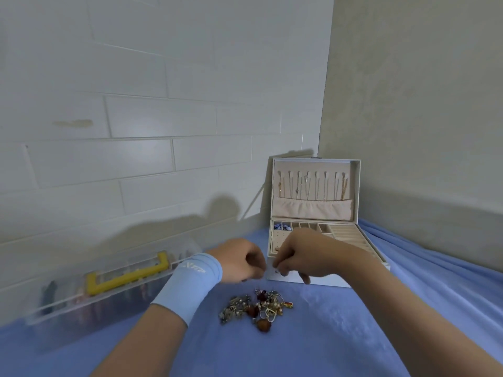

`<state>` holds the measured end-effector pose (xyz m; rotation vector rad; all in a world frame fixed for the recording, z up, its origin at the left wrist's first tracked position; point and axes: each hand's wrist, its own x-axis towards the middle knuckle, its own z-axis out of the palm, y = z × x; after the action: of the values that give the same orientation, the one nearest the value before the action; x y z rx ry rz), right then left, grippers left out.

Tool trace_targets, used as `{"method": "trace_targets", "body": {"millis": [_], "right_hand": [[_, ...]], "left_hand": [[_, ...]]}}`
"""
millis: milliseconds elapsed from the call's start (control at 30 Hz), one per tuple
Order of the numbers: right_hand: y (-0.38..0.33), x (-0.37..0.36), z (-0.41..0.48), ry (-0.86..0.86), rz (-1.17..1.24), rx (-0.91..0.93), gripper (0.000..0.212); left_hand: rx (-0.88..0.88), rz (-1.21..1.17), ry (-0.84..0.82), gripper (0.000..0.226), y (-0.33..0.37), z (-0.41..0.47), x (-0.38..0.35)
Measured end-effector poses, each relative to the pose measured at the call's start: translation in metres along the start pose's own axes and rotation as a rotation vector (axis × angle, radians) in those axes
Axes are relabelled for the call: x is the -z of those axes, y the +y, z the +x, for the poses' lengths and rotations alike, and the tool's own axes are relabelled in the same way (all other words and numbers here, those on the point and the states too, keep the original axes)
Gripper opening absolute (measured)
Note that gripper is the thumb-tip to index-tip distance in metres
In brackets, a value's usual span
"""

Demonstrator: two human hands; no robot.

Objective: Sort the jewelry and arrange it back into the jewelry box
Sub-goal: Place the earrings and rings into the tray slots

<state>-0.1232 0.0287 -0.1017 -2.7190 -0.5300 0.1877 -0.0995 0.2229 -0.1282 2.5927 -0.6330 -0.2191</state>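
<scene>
A white jewelry box (356, 191) stands open against the back corner, its lid upright with several necklaces (313, 186) hanging inside. Its beige tray has small compartments, a few holding blue pieces (280, 227). A tangled pile of jewelry (255, 308) lies on the blue cloth in front of me. My left hand (239, 261) and my right hand (302, 254) meet above the pile, just before the box's front edge. Both have curled fingers and pinch a tiny piece (275, 271) between them; it is too small to identify.
A clear plastic case (109, 292) with a yellow handle lies at the left against the tiled wall. Blue cloth (340, 330) covers the surface. Walls close in behind and to the right of the box.
</scene>
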Motion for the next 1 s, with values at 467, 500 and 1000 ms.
{"method": "trace_targets", "body": {"millis": [467,500,1000], "right_hand": [[0.014,0.004,0.006,0.291,0.729,0.058,0.012],[0.015,0.004,0.007,0.310,0.748,0.068,0.015],[0.015,-0.002,0.013,0.508,0.630,0.122,0.003]], "left_hand": [[0.069,-0.942,0.278,0.013,0.015,0.002,-0.008],[0.091,-0.988,0.293,0.012,0.015,0.003,-0.009],[0.015,-0.890,0.417,0.013,0.020,0.009,-0.007]]}}
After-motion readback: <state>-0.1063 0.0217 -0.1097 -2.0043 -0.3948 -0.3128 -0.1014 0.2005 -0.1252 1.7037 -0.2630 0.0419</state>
